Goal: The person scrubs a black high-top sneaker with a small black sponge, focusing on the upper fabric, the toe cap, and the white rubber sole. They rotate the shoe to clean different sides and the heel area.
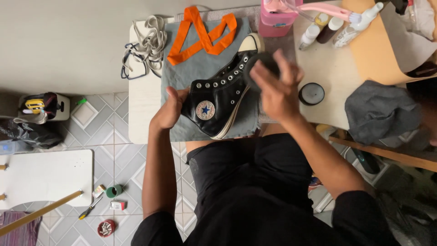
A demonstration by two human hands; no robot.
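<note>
Left hand (pixel 170 109) first: fingers curled round the heel end of the black high-top shoe (pixel 221 98), thumb up on top, gripping it firm. The shoe lies on its side on a grey cloth (pixel 191 64) spread over the white table (pixel 143 105), white toe cap pointing away, round patch on the ankle facing up. Right hand (pixel 276 89) now: fingers loosely bent and slightly spread, pressed on a dark round pad or brush (pixel 266 61) against the shoe's front; the blur hides just how tightly they close on it. Beside that hand, a small round black tin (pixel 312 94) sits open on the table. Orange straps (pixel 202 34) cross the top of the cloth, and a heap of pale laces (pixel 148 41) lies at the table's far left corner. Further back, a pink box-shaped container (pixel 276 18) and a few small white bottles (pixel 334 27), lying and standing. Down on the tiled floor (pixel 114 123), a small green cup (pixel 114 191) and a little red-and-white packet (pixel 118 205)
</note>
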